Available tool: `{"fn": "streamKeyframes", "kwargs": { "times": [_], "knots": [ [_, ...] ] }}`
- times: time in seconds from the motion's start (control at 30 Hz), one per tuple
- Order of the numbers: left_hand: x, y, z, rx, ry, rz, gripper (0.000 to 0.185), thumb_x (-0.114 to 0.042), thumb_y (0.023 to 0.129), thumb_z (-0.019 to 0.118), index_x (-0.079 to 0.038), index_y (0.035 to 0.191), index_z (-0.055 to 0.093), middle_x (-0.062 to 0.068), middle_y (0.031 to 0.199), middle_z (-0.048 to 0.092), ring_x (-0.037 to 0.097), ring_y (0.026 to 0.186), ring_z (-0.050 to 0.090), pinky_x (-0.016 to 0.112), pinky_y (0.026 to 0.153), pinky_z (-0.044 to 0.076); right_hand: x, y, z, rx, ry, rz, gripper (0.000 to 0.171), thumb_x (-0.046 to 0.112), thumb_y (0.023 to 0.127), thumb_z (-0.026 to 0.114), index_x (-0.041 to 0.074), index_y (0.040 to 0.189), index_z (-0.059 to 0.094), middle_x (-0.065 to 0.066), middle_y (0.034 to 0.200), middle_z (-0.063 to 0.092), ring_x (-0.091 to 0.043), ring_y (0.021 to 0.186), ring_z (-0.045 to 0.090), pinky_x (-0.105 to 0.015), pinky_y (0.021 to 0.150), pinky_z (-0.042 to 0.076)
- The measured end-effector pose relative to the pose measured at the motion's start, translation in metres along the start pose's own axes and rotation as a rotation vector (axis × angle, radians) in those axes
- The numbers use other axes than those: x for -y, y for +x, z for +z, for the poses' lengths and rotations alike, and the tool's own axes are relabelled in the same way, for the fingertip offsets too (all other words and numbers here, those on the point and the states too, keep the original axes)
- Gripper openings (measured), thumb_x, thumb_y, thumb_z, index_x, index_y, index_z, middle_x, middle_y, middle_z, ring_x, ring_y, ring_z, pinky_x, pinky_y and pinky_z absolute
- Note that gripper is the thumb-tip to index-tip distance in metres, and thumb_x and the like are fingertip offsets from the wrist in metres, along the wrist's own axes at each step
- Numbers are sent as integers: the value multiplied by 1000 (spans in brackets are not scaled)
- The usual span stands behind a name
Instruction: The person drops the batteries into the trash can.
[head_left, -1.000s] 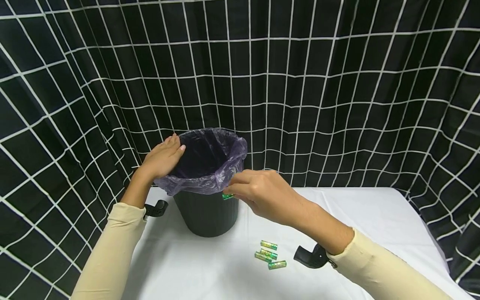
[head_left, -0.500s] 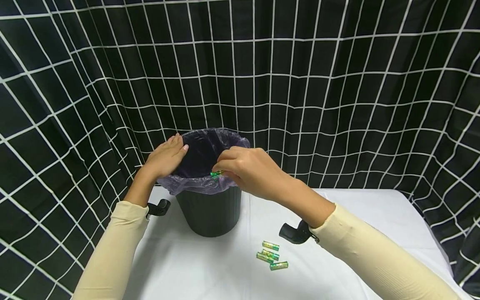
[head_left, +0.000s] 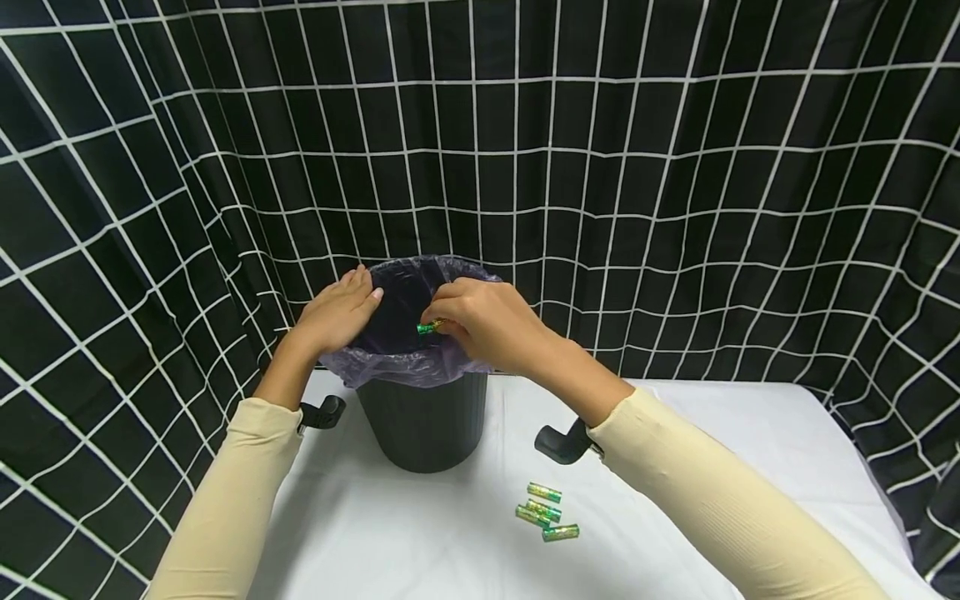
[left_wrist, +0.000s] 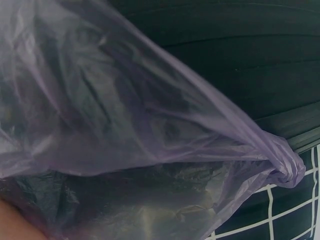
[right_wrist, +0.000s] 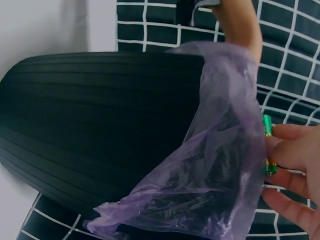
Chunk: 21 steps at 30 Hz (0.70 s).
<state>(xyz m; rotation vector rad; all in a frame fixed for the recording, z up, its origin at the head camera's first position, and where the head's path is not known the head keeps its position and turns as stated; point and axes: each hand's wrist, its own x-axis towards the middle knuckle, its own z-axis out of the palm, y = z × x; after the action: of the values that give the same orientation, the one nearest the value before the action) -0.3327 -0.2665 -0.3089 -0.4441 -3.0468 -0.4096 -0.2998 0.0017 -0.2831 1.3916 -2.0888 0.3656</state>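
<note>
A black ribbed bin (head_left: 420, 425) lined with a purple plastic bag (head_left: 390, 362) stands on the white table (head_left: 675, 467). My left hand (head_left: 337, 312) rests flat on the bin's left rim. Over the bin's mouth my right hand (head_left: 480, 321) pinches a green battery (head_left: 427, 327); that battery (right_wrist: 267, 130) also shows in the right wrist view beside the bag (right_wrist: 215, 170). The left wrist view is filled by the bag (left_wrist: 125, 125) and the bin wall (left_wrist: 240, 55). Three more green batteries (head_left: 543, 512) lie on the table in front of the bin.
A black curtain with a white grid (head_left: 675, 167) hangs behind and to both sides of the table. The table's right edge (head_left: 862, 450) is close to the curtain.
My right hand has carried the battery up from beside the bin's front rim to above its opening. The left hand has stayed on the rim.
</note>
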Motion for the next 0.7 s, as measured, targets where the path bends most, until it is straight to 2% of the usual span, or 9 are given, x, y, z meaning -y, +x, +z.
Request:
{"fn": "streamKeyframes", "kwargs": {
  "times": [0.3, 0.7],
  "knots": [
    [2, 0, -1, 6, 1, -4, 66, -38, 112, 13, 10, 157, 8, 26, 167, 1, 39, 155, 1, 48, 126, 3, -11, 12, 13, 71, 10, 68, 22, -1, 85, 79, 13, 103, 81, 2, 103, 75, -17, 97, 71, -30, 75, 58],
    [1, 0, -1, 4, -6, -4, 66, -37, 112, 14, 11, 157, 8, 26, 167, 2, 40, 155, 2, 49, 125, 4, -19, 13, 28, 87, 52, 125, 20, 1, 86, 79, 12, 103, 81, 2, 104, 75, -16, 98, 71, -29, 78, 59]
  ]
}}
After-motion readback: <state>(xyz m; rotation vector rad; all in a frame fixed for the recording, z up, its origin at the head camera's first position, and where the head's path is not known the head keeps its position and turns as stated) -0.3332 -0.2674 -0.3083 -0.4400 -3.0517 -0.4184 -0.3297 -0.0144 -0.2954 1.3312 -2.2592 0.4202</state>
